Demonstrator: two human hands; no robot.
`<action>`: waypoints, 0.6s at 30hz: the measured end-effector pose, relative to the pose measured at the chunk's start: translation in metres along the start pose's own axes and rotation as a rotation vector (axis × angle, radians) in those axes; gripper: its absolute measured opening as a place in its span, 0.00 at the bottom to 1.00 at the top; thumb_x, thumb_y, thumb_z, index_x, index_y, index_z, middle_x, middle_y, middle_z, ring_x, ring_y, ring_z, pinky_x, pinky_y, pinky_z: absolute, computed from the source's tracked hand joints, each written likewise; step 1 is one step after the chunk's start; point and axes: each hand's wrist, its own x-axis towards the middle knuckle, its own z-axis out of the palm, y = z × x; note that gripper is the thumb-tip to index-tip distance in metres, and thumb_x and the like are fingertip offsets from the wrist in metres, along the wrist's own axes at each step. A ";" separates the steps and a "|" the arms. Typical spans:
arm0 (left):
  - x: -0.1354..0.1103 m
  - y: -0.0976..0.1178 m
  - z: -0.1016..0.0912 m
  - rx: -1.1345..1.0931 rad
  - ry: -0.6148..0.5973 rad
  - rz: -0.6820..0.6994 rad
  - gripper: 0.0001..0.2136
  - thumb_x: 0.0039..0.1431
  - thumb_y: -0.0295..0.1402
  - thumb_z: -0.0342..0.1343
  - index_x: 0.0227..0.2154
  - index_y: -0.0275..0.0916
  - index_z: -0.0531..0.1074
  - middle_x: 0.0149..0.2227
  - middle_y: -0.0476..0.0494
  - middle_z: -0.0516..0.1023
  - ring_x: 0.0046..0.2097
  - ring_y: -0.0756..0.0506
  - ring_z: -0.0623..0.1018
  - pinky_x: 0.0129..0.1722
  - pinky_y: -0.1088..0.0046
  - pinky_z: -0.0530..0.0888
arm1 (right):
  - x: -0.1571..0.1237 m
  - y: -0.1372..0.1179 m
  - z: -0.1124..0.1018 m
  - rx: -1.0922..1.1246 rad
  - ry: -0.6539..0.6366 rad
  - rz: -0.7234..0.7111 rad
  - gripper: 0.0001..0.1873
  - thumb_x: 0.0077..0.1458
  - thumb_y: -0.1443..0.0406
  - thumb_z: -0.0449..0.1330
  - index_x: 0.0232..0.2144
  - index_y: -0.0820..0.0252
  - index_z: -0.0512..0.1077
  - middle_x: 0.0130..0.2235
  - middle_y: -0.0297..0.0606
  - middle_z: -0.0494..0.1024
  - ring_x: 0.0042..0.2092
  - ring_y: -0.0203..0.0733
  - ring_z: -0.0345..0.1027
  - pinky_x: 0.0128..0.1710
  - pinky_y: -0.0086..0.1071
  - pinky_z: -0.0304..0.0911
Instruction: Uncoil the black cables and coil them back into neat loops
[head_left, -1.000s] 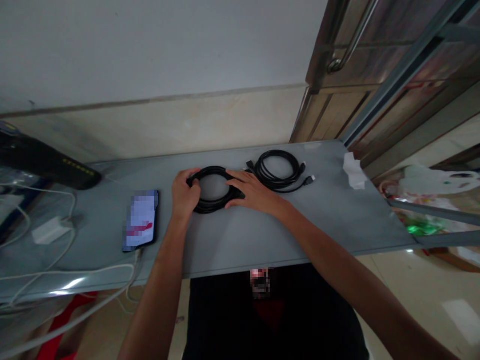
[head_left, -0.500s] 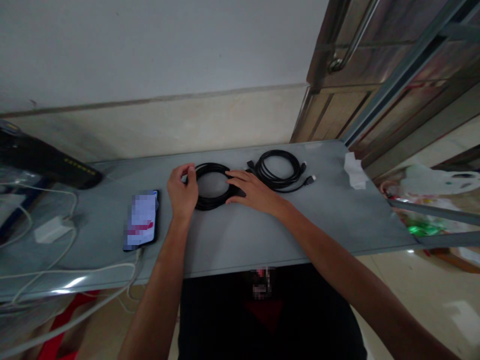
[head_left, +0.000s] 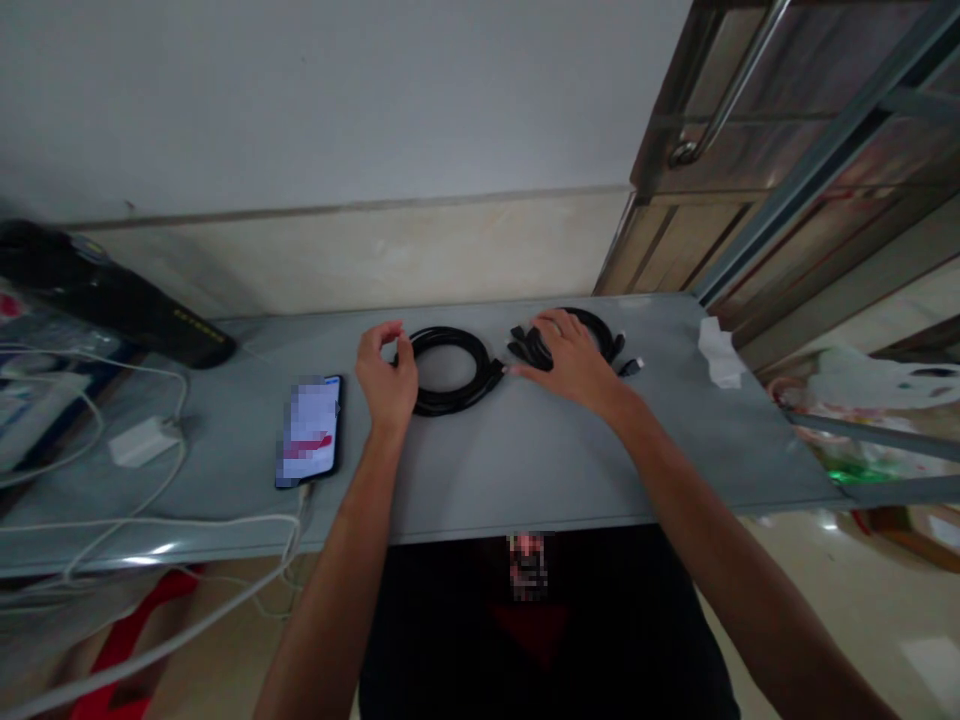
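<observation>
A coil of black cable (head_left: 450, 402) lies flat on the grey table, its connector end at the right side. At its left edge is my left hand (head_left: 386, 380), fingers curled towards the thumb around the cable there; the exact grip is partly hidden. To the right sits a second coil of black cable (head_left: 598, 325), with several plugs sticking out on both sides. My right hand (head_left: 574, 360) rests over its left and front part, thumb stretched out to the left, apart from the fingers. That hand hides much of the second coil.
Left of my left hand lies a lit phone (head_left: 310, 432) with a white cable plugged in. Further left are a white charger block (head_left: 144, 441) and a black cylindrical object (head_left: 150, 305). A crumpled white paper (head_left: 720, 352) lies near the table's right end.
My right hand has left the right side of the first coil and moved right onto the second. My left hand stays at the first coil's left edge. The camera view has shifted slightly.
</observation>
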 end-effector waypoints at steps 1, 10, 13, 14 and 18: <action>0.000 -0.001 0.001 0.008 0.010 0.025 0.08 0.73 0.34 0.59 0.50 0.41 0.78 0.52 0.37 0.84 0.55 0.39 0.83 0.66 0.56 0.76 | -0.007 0.006 -0.007 -0.052 -0.037 0.032 0.39 0.62 0.45 0.75 0.65 0.59 0.74 0.64 0.58 0.75 0.66 0.72 0.70 0.68 0.72 0.67; -0.003 -0.004 0.008 -0.007 0.029 0.167 0.08 0.76 0.34 0.57 0.50 0.41 0.77 0.50 0.37 0.84 0.53 0.37 0.83 0.63 0.52 0.77 | -0.068 0.025 -0.041 -0.185 -0.142 0.047 0.17 0.77 0.52 0.59 0.53 0.57 0.79 0.54 0.51 0.81 0.59 0.60 0.77 0.66 0.56 0.72; -0.004 -0.003 0.007 -0.023 0.028 0.182 0.07 0.75 0.34 0.57 0.50 0.40 0.78 0.50 0.36 0.84 0.53 0.37 0.83 0.62 0.51 0.77 | -0.069 0.026 -0.045 -0.215 -0.143 0.058 0.19 0.79 0.51 0.56 0.52 0.58 0.78 0.53 0.51 0.82 0.57 0.59 0.78 0.63 0.54 0.74; -0.004 -0.002 0.007 -0.023 0.025 0.183 0.07 0.75 0.33 0.57 0.49 0.40 0.78 0.50 0.36 0.84 0.53 0.37 0.83 0.61 0.52 0.77 | -0.068 0.027 -0.046 -0.223 -0.148 0.068 0.19 0.79 0.50 0.56 0.51 0.58 0.78 0.52 0.51 0.82 0.56 0.59 0.78 0.62 0.53 0.75; -0.005 0.000 0.006 -0.008 0.007 0.170 0.07 0.75 0.33 0.57 0.48 0.41 0.78 0.49 0.38 0.84 0.52 0.39 0.83 0.61 0.55 0.77 | -0.065 0.031 -0.053 -0.264 -0.183 0.111 0.19 0.79 0.50 0.56 0.52 0.58 0.76 0.49 0.50 0.84 0.53 0.58 0.81 0.56 0.49 0.76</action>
